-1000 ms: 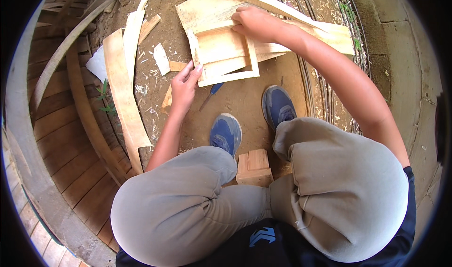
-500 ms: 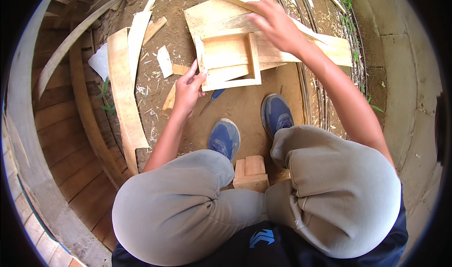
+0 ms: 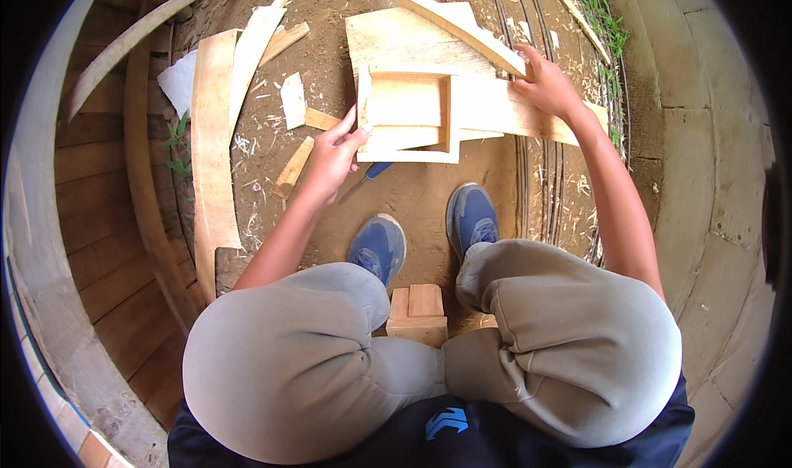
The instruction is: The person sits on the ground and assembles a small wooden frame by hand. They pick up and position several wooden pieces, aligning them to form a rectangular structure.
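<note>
In the upper middle of the view, we clamp the wooden frame [image 3: 408,157] at its left side with our left hand [image 3: 332,158], probably for steadiness, while our right hand [image 3: 551,84] pinches the wood strip's [image 3: 450,20] lower end.

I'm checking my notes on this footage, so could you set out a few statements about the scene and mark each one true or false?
1. The left hand holds the rectangular wooden frame by its left side. True.
2. Both hands are on the frame. False: the right hand is at the right end of the narrow wooden strip, apart from the frame.
3. The blue-handled tool lies on the ground near the frame's lower edge. True.
4. The shoes are red. False: the shoes are mainly blue.
5. The flat white piece lies to the left of the long plank. True.
</note>
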Demonstrator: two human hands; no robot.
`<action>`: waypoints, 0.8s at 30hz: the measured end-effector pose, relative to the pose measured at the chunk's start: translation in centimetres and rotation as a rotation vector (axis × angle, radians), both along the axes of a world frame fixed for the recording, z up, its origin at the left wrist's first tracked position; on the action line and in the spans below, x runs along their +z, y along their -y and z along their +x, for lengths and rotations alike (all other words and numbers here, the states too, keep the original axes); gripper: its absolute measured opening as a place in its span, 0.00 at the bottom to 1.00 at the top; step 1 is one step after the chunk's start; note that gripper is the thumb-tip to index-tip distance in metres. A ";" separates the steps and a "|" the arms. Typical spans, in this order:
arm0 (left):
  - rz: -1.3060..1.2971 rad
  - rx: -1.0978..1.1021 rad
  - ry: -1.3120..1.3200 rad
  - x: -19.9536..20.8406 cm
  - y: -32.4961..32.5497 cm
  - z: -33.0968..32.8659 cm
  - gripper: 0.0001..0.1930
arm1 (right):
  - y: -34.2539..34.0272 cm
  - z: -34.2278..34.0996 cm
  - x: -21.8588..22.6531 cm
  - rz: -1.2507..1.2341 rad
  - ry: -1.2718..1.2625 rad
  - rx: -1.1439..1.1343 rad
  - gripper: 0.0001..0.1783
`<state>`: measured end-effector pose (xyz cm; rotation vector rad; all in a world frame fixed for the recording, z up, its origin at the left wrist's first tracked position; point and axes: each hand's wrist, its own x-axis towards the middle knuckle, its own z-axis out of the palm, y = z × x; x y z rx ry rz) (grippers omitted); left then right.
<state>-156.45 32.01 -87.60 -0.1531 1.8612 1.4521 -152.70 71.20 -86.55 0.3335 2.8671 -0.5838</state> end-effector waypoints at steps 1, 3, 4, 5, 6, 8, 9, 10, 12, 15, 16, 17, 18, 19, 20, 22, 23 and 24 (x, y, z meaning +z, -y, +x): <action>-0.002 0.000 -0.003 -0.3 0.1 0.0 0.31 | 0.2 -0.4 0.4 0.026 0.014 0.017 0.36; -0.002 -0.007 -0.012 -0.7 0.2 -0.1 0.30 | 0.2 -0.9 0.8 0.074 0.026 0.029 0.33; 0.005 -0.005 -0.009 -0.8 0.3 -0.1 0.30 | -0.1 -1.3 0.5 0.095 0.027 0.026 0.31; 0.010 0.001 -0.007 -0.7 0.3 -0.1 0.30 | 0.2 -1.7 1.0 0.115 0.027 0.028 0.29; 0.016 0.007 -0.004 -0.7 0.2 0.0 0.30 | 0.4 -1.7 1.6 0.106 0.080 0.019 0.27; 0.011 0.014 -0.009 -0.4 -0.1 0.0 0.30 | 1.2 -1.9 3.5 0.141 0.116 -0.006 0.27; 0.010 0.019 -0.013 -0.3 -0.2 0.1 0.30 | 1.6 -1.8 4.4 0.159 0.134 -0.018 0.26; 0.008 0.003 -0.016 -0.4 -0.2 0.0 0.30 | 1.4 -1.4 4.7 0.129 0.105 -0.053 0.26; -0.001 -0.020 -0.025 -0.9 0.3 -0.1 0.29 | 1.7 -0.8 5.7 0.061 0.046 -0.112 0.27; 0.019 -0.005 -0.042 -1.6 1.0 -0.2 0.30 | 4.5 2.2 9.8 -0.250 0.200 -0.205 0.29; 0.035 -0.007 -0.041 -1.6 0.5 -0.3 0.30 | 4.4 5.0 9.7 -0.358 0.158 -0.261 0.27; 0.042 -0.001 -0.041 -1.6 0.3 -0.2 0.30 | 4.3 8.0 8.3 -0.475 0.117 -0.307 0.25; 0.040 0.023 -0.042 -1.4 0.7 -0.1 0.30 | 5.2 10.4 7.5 -0.449 0.065 -0.287 0.24; 0.042 0.029 -0.054 -1.2 1.1 -0.1 0.30 | 6.0 12.5 7.1 -0.425 0.013 -0.266 0.22; 0.054 0.021 -0.060 -1.5 0.9 0.0 0.30 | 6.8 14.3 7.4 -0.451 0.051 -0.322 0.21; 0.080 -0.009 -0.051 -1.7 0.0 -0.2 0.30 | 8.0 17.2 8.2 -0.393 0.132 -0.405 0.19; 0.073 -0.015 -0.050 -1.3 -0.1 -0.4 0.30 | 8.6 18.1 7.9 -0.327 0.173 -0.410 0.18; 0.059 -0.011 -0.050 -0.9 0.1 -0.3 0.31 | 10.0 18.9 6.2 -0.257 0.017 -0.366 0.19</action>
